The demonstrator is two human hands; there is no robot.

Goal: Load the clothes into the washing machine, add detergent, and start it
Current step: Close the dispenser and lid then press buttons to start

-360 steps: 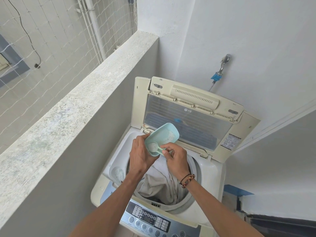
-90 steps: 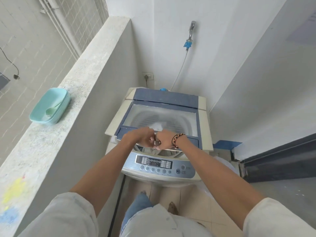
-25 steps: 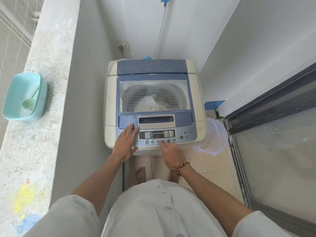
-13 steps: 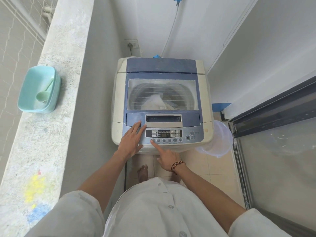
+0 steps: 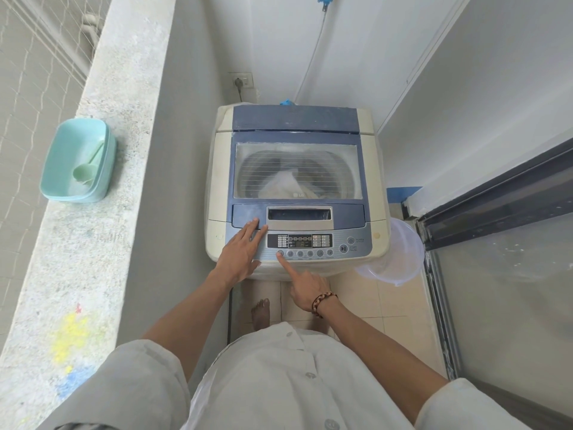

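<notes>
At the washing machine [image 5: 297, 187], clothes [image 5: 285, 186] inside, left hand [image 5: 240, 254] lies flat while right hand [image 5: 305, 285], index extended, others curled, risks pressing the wrong closely spaced button [image 5: 280, 253].

Cream washer [image 5: 217, 169] w/ blue lid [image 5: 296, 119]; mint tub [image 5: 77, 159]

"LG" on washing machine lid [image 5: 297, 169]

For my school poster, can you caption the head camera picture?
Right hand presses a button on the closed cream-and-blue washing machine; left hand rests flat.
</notes>
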